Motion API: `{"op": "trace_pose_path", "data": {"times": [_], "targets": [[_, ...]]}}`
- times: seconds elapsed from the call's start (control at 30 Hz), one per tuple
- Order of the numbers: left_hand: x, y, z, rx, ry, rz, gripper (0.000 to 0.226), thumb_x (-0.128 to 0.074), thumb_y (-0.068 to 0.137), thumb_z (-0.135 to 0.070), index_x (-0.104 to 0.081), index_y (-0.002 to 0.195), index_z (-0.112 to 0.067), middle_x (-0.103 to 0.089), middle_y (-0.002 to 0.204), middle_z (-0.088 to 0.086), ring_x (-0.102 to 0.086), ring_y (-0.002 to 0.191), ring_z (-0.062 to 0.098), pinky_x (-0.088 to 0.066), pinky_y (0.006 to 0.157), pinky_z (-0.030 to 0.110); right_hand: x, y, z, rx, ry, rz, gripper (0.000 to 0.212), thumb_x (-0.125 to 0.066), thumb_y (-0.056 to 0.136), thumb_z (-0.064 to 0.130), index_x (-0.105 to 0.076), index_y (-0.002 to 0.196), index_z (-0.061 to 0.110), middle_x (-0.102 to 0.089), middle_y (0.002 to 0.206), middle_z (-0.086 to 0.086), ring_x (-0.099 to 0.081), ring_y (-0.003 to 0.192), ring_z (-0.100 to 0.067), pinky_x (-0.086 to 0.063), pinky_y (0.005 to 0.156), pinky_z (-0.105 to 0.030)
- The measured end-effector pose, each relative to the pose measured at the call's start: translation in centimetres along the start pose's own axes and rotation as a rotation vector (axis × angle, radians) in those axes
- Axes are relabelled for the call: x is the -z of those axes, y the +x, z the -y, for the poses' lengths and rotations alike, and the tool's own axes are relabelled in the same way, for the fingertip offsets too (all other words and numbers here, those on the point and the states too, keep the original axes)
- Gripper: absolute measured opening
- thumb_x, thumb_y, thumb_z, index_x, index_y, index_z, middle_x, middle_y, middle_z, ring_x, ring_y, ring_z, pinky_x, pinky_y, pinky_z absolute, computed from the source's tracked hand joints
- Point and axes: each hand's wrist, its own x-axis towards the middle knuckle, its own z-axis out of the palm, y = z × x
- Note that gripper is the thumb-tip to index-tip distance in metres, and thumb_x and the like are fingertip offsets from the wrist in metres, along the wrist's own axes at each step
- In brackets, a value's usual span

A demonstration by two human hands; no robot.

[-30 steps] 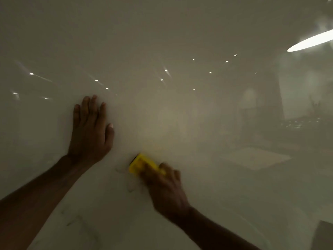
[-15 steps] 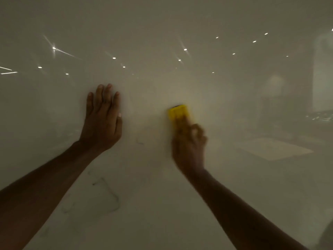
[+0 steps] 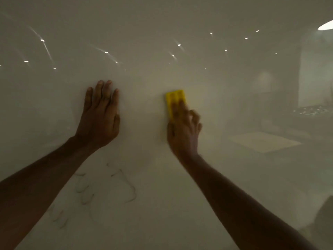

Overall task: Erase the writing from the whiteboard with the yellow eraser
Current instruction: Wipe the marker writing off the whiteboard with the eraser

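Observation:
A glossy whiteboard [image 3: 162, 24] fills the whole view. My right hand [image 3: 182, 130] presses the yellow eraser [image 3: 173, 100] flat against the board at centre, fingers over its lower half, the eraser standing upright. My left hand [image 3: 100, 116] lies flat on the board to the left of it, fingers straight and close together, holding nothing. Faint smeared marker strokes [image 3: 124, 184] remain lower on the board, between my two forearms, with more faint traces [image 3: 59, 217] at the lower left.
The board's surface reflects ceiling spotlights [image 3: 106, 52], a bright long lamp [image 3: 325, 26] at the upper right and dim room furniture [image 3: 310, 111] on the right. A dark object's corner [image 3: 324, 217] shows at the lower right edge.
My right hand swept the eraser from below my left hand up and to the right, then turned it upright. The left hand stayed planted on the board. The view shifted.

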Motion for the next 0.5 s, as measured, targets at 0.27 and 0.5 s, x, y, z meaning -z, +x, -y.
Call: {"op": "trace_pose_path", "data": {"times": [0.27,0.5], "targets": [[-0.3,-1.0,0.6,-0.024,-0.033,-0.023,0.061,-0.042,0.098,-0.020,-0.039,0.152,0.007,-0.029,0.163,0.034,-0.022,0.153,0.053,-0.009,0.126,0.063,-1.6,-10.0,-0.9,0.638,-0.079,0.332,0.057,-0.047,0.101,0.023,-0.034,0.155,0.037,-0.023,0.165,0.014,-0.048,0.126,-0.031,-0.041,0.089,-0.040],[0.1,-1.3,1.1,-0.072,-0.072,-0.015,0.060,-0.044,0.096,-0.021,-0.042,0.150,0.006,-0.031,0.162,0.034,-0.023,0.152,0.053,-0.008,0.125,0.064,-0.5,-11.8,-6.3,-0.930,0.018,-0.148,0.062,-0.042,0.098,0.030,-0.029,0.158,0.019,-0.022,0.167,-0.005,-0.046,0.126,-0.047,-0.039,0.103,-0.046]]}}
